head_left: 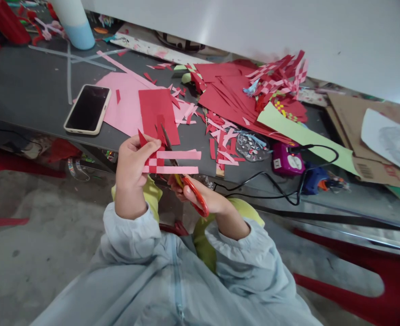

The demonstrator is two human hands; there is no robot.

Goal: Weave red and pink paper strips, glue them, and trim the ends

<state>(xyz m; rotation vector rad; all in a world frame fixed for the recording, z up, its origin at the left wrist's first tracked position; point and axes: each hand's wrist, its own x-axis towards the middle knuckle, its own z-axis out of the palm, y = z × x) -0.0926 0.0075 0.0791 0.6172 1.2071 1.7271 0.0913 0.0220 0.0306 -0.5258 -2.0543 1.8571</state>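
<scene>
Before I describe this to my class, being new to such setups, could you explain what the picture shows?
No machine here: these are a person's two bare hands, seen by a camera worn on the head, looking forward and down. The left hand holds a small checkered red-and-pink woven paper piece with loose strips. The right hand holds metal scissors with orange-red and yellow handles. On the dark grey table lie a black-screened phone in a pale case, a rectangular red paper sheet over a pink paper sheet, and many paper scraps.
</scene>
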